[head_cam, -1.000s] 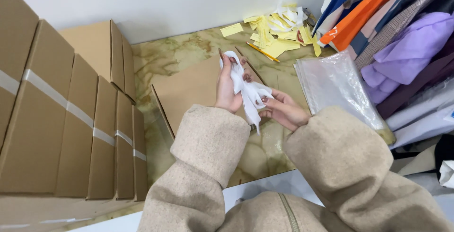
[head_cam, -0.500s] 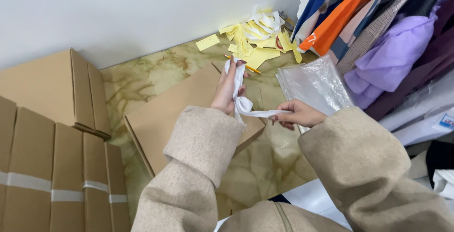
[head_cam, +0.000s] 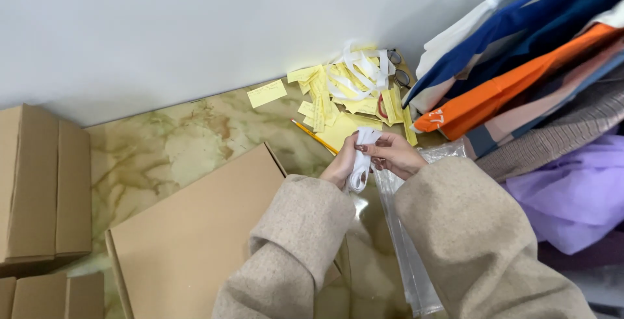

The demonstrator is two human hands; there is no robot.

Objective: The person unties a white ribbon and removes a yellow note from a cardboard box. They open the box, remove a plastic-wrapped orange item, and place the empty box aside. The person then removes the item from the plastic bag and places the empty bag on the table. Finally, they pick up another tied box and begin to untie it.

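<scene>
Two hands in beige coat sleeves meet over a marble-patterned worktop (head_cam: 175, 143), both closed on one bundle of white strip (head_cam: 359, 163). The left hand (head_cam: 342, 165) has its grip wrapped around the bundle's lower part; the right hand (head_cam: 394, 154) pinches its upper end between fingers and thumb. The bundle hangs between the two hands, above the near edge of a clear plastic bag (head_cam: 403, 241) that lies flat on the worktop and runs down under the right sleeve; what the bag holds cannot be told.

One flat brown cardboard box (head_cam: 195, 234) lies under the left forearm. To the far left stand more cardboard boxes (head_cam: 42, 186), at least three, partly cut off by the frame edge.

Against the white wall, just beyond the hands, sits one loose heap of yellow paper slips (head_cam: 338, 101), too many and too overlapped to count, with a tangle of further white strips (head_cam: 361, 72) on top. One slip (head_cam: 267, 93) lies apart at the heap's left. One yellow pencil (head_cam: 313, 136) lies slantwise near the left hand. A pair of scissors (head_cam: 394, 72) shows partly at the heap's right edge.

On the right, a stack of folded garments (head_cam: 520, 78) in blue, white, orange, brown and lilac fills the corner.
</scene>
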